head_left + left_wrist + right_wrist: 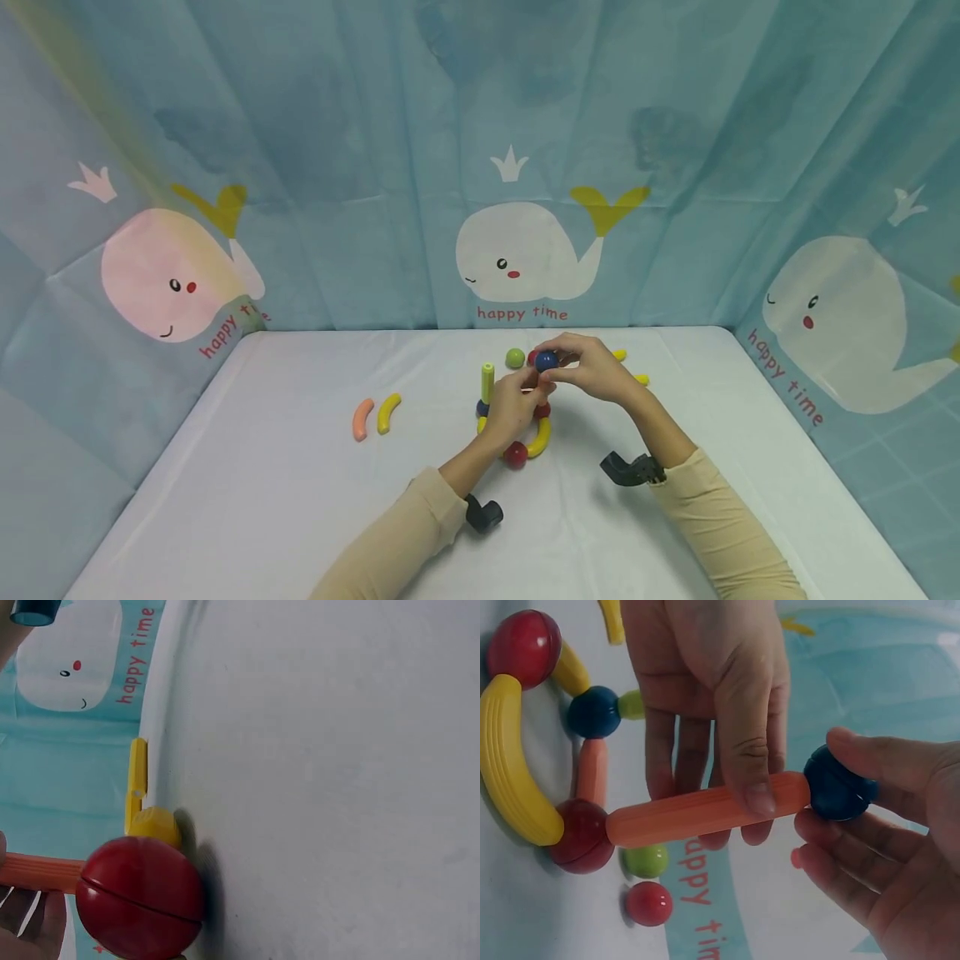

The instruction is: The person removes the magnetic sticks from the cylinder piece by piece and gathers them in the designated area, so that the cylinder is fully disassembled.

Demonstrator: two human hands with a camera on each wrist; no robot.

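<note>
My left hand (510, 408) pinches a ribbed orange rod (705, 814) between thumb and fingers. My right hand (596, 371) grips a dark blue ball (547, 361), which touches the rod's upper end. The rod's other end meets a red ball (581, 836) in a joined ring on the table. That ring also has yellow curved rods (510, 761), another red ball (516, 454), a second blue ball (594, 711) and a second orange rod (592, 771). A light green rod (487, 383) stands upright on the second blue ball. My left hand hides part of the ring in the head view.
Behind the hands lie a green ball (514, 358) and a loose red ball (533, 357). Yellow pieces (642, 379) lie behind my right hand. To the left are a curved orange piece (362, 419) and a curved yellow piece (388, 413). A whale-print curtain (360, 250) surrounds the white table (247, 500).
</note>
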